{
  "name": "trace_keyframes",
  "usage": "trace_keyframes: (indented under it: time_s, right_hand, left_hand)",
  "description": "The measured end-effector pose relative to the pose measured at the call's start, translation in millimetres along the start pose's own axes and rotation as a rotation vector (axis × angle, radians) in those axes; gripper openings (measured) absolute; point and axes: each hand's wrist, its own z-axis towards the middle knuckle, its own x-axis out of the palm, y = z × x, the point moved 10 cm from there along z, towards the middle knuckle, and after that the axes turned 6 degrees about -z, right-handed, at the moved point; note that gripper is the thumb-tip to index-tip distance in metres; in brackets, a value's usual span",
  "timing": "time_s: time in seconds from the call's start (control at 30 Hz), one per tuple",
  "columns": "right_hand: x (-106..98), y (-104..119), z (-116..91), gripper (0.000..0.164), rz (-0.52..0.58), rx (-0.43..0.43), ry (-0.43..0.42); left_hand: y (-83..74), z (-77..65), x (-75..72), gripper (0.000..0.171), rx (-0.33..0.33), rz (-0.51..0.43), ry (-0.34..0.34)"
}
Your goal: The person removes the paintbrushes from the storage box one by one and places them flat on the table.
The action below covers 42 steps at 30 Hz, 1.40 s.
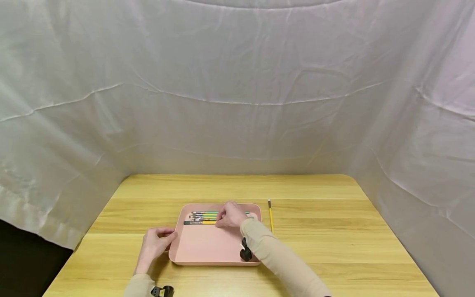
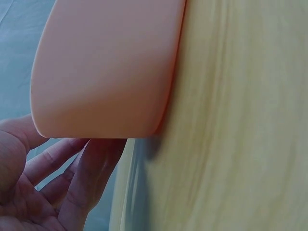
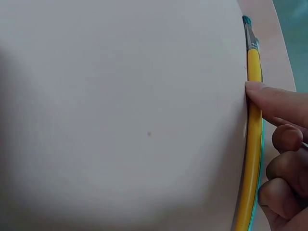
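Observation:
A pink tray (image 1: 211,249) lies on the table, with several paintbrushes (image 1: 204,215) side by side near its far edge. The nearest brush, a yellow-handled paintbrush (image 3: 252,144) with a dark green tip, is pinched by my right hand (image 1: 231,215). In the right wrist view one fingertip (image 3: 255,86) presses on its handle while other fingers are curled beside it. My left hand (image 1: 153,247) holds the tray's left side, thumb at the rim and fingers against the outside. In the left wrist view the tray wall (image 2: 106,72) partly hides those fingers.
A separate yellow-handled brush (image 1: 271,216) lies on the wooden table (image 1: 315,247), just right of the tray. Grey fabric (image 1: 237,123) hangs behind and along the sides. Each wrist wears a small black device (image 1: 245,251).

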Motion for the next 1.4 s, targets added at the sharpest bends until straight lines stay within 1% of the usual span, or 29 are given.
trace_keyframes:
  time_s: [0.17,0.57,0.7,0.83,0.97,1.03,1.13,1.3,1.4]
  right_hand:
    - [1,0,-1,0.012,-0.021,-0.011,0.013]
    - [5,1,-4,0.013,-0.047,-0.018,0.076]
    - [4,4,-3,0.011,-0.025,-0.032,0.094]
    - [0,10,-4,0.008,0.027,-0.075,0.117]
    - [0,15,-6,0.007,0.091,-0.121,0.162]
    - [0,16,-6,0.007,0.102,-0.132,0.174]
    - [-1,15,-6,0.007,0.101,-0.120,0.181]
    - [-3,11,-6,0.006,0.115,-0.087,0.162]
    - [-5,11,-6,0.005,0.131,-0.090,0.147]
  left_hand:
    - [0.1,0.1,-0.4,0.028,0.002,0.006,-0.002]
    - [2.6,2.6,-0.6,0.030,-0.005,0.020,0.000]
    - [3.7,2.9,-1.3,0.029,-0.006,0.016,-0.001]
    - [4.4,3.1,-1.7,0.030,-0.005,0.021,0.000]
    - [4.2,3.4,-2.1,0.030,-0.002,0.030,-0.001]
    - [3.9,3.7,-2.2,0.030,-0.001,0.034,-0.002]
    - [3.6,4.0,-1.9,0.030,0.000,0.035,-0.001]
    - [2.8,4.1,-2.1,0.030,0.000,0.035,-0.002]
    - [2.3,4.2,-2.4,0.030,0.002,0.037,-0.004]
